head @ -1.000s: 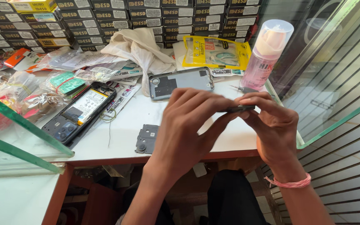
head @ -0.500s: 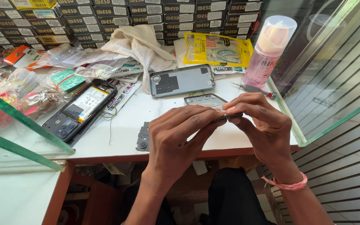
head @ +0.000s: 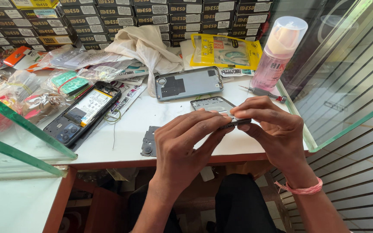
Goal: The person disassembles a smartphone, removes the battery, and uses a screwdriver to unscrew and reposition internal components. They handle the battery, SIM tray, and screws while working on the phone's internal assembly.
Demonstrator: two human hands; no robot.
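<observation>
Head view: both hands meet above the near edge of the white table (head: 121,142), pinching one phone frame (head: 214,105) between them. The left hand (head: 186,144) grips its near left edge with fingertips; the right hand (head: 273,127) clamps the right end. Behind it lie a grey back cover (head: 188,83), a screwdriver (head: 264,92), a pink bottle (head: 277,56) and an opened phone (head: 83,114).
</observation>
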